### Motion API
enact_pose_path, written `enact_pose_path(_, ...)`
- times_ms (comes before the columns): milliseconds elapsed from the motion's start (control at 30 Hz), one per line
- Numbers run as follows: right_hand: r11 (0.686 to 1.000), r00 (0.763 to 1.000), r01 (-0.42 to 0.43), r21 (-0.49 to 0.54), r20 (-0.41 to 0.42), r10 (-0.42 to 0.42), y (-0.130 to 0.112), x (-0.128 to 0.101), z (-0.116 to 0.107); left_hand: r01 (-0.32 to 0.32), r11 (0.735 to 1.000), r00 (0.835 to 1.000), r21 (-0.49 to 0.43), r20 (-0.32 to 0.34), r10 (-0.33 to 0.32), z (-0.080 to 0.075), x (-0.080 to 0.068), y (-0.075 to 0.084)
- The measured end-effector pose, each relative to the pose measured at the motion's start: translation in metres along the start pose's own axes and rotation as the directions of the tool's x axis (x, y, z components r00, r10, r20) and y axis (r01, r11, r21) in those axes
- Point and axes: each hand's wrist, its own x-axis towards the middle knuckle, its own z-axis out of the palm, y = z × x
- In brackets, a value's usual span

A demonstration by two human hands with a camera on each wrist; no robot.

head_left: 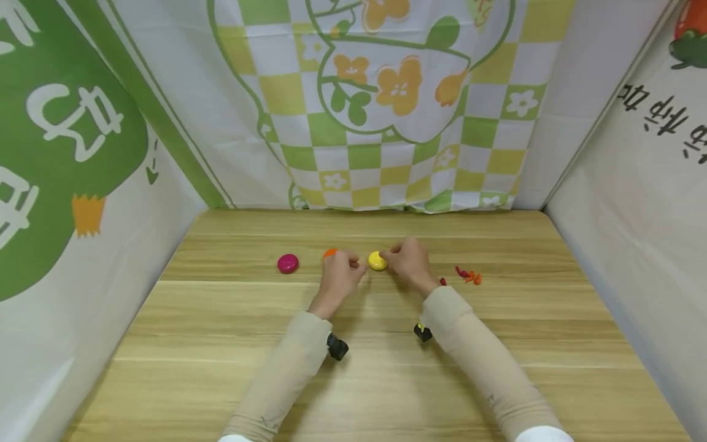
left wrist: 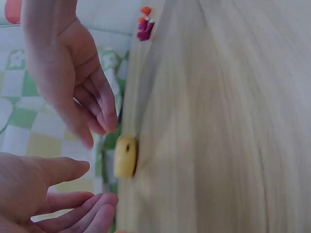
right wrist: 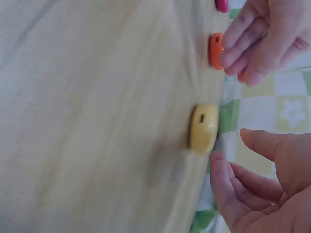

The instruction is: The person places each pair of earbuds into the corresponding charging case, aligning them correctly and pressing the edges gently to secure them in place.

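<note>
A glossy, rounded yellow piece with a small dark slot in its side sits on the wooden table between the two hands. My right hand is at its right side, a fingertip right at its edge, thumb and fingers apart in the right wrist view. To its left hovers my left hand, fingers loosely bent and holding nothing. Partly hidden behind that hand is a similar orange piece, also slotted. Farther left lies a magenta piece of the same rounded shape.
Several small dark red and orange bits lie right of the right hand, one partly behind the wrist. A small yellow bit shows beside the right wrist's black camera. A checked cloth hangs at the table's back edge.
</note>
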Motion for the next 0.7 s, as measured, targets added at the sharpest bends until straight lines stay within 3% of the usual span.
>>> enact_pose_path(300,0.995,0.993,0.102,-0.007,0.06,-0.101,-0.03,-0.001,0.008,0.084,0.994,0.994,0.072,-0.074,-0.079,-0.043,-0.009,-0.027)
enact_pose_path(500,0.998,0.991,0.054,0.04,0.118,-0.058,-0.046,0.003,0.029,0.135,0.987,0.989,0.085,-0.064,-0.13,-0.042,-0.002,-0.037)
enact_pose_path(700,0.999,0.992,0.045,0.017,0.12,-0.047,-0.058,0.012,0.051,0.205,0.974,0.978,0.092,-0.066,-0.199,-0.034,0.008,-0.045)
